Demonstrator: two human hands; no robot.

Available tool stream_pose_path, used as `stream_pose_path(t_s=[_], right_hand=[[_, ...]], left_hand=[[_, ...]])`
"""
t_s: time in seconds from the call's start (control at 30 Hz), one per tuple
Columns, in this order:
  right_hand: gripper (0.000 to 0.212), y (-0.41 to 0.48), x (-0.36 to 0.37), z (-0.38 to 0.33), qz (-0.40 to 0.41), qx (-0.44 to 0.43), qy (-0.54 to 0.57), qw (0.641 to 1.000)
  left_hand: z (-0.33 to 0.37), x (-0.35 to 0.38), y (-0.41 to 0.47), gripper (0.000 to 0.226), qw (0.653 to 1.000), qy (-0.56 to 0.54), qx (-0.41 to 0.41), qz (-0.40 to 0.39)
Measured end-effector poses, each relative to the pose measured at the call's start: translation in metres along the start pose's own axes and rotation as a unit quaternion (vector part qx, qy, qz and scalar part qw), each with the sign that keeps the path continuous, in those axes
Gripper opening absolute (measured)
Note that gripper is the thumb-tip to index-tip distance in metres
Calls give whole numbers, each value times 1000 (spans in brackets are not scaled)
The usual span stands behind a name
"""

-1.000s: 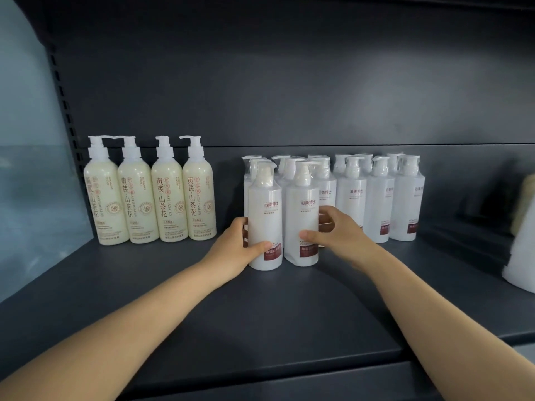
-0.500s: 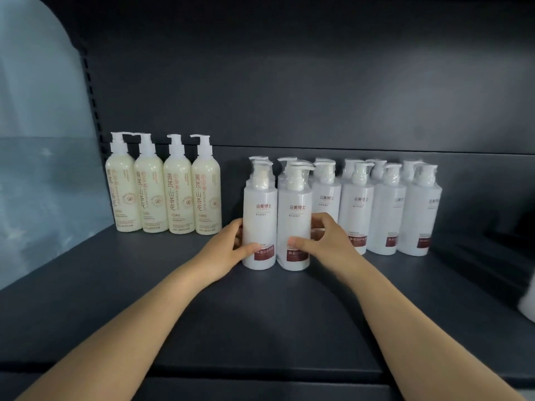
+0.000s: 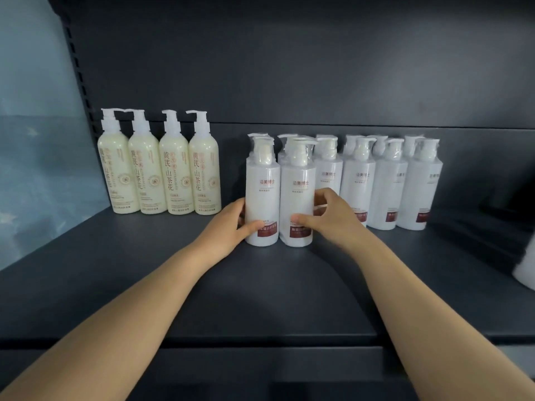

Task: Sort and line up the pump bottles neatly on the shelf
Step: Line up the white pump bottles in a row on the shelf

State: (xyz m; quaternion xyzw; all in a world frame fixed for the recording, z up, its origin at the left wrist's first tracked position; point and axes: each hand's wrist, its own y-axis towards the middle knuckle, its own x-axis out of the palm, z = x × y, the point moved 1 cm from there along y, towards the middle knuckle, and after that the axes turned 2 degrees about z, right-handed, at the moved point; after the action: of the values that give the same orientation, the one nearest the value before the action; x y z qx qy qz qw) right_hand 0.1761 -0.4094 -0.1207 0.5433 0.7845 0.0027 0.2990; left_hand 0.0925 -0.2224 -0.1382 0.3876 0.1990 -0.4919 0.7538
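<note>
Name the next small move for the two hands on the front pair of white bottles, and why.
Probably ease both back. The left hand and right hand bracket the two front white bottles, which stand forward of the white row and hide bottles behind them.

A pale blue-grey wall (image 3: 31,140) shows left of the dark slotted upright post (image 3: 75,68). At the right edge, a blurred white rounded object (image 3: 525,267) sits partly out of frame.
</note>
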Motion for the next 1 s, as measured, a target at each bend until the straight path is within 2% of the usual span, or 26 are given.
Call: stream_pose_path(t_s=[0.17, 0.3, 0.37, 0.47, 0.57, 0.63, 0.87, 1.0], right_hand=[[58, -6, -1, -5, -5, 7, -28, 1000], [59, -16, -11, -12, -61, 32, -154, 986], [56, -25, -21, -18, -97, 30, -249, 963], [64, -47, -36, -30, -169, 27, -394, 903], [61, -72, -56, -38, -197, 24, -510, 837], [61, -91, -73, -44, -201, 20, -545, 814], [53, -146, -167, -66, -144, -23, -582, 800], [46, -179, -232, -65, -105, -46, -591, 799]], left_hand=[[1, -4, 1, 57, 999, -24, -31, -29], [9, -14, -5, 43, 990, 132, -29, -50], [18, -22, -14, 40, 963, 260, -3, -70], [33, -35, -31, 38, 907, 408, 32, -101], [56, -46, -48, 35, 865, 480, 52, -139], [78, -52, -61, 34, 850, 501, 53, -156], [179, -39, -93, 36, 853, 504, 74, -118], [246, -7, -104, 36, 873, 474, 82, -76]])
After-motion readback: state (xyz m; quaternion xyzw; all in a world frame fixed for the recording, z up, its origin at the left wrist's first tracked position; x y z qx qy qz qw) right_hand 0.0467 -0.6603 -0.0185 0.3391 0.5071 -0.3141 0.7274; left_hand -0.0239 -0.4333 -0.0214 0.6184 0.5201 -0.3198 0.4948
